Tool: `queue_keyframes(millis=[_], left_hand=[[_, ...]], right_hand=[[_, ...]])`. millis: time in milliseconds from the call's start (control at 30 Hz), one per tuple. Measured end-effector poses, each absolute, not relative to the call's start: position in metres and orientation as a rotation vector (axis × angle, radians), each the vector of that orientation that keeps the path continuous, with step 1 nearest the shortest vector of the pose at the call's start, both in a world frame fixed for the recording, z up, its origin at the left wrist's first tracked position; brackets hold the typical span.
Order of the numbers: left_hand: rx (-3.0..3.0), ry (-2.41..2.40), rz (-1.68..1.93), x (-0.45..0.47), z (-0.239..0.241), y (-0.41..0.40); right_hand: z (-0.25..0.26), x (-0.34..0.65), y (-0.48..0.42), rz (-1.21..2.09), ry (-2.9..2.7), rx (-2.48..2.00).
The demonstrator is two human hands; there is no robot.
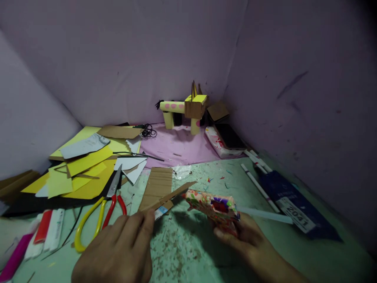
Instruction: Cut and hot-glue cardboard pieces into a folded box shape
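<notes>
At the far left, a pink tube [16, 257] and some white tubes [53, 230] lie on the green table [173, 251], below a loose pile of yellow paper [91, 160]. White paper scraps [85, 145] and a piece of brown card lie on that pile. Scissors [88, 224] with yellow handles lie just right of the tubes, beside a tool with red handles [109, 210]. Next comes the left hand [118, 247], its fingers closed on the near end of a cardboard strip [175, 193], which slants up to the right, in front of a flat cardboard piece [157, 182]. Farther back, a yellow toy animal [173, 106] with pink spots stands on pink cloth [165, 145]. The right hand [253, 241] has its fingers wrapped round the handle of a patterned glue gun [212, 204], whose nozzle points left at the strip; whether they touch, I cannot tell. A pale glue stick [266, 215] juts from its back. Behind, a phone [229, 136] rests on a white pack [216, 143], and at the right lie white sticks [259, 186] and a blue packet [288, 196].
</notes>
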State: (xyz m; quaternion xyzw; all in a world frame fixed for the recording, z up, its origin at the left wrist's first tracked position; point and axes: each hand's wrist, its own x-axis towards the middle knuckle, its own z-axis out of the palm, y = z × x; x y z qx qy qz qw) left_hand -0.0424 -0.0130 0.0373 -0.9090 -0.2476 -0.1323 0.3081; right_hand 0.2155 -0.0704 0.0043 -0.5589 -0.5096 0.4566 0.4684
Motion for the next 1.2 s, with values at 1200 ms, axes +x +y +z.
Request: queue_keyframes(millis=[1200], left_hand=[[-2.426,-0.722,-0.376,-0.044,0.025,-0.017]], right_hand=[[-0.01,0.224,-0.075,1.043,-1.137,-1.553]])
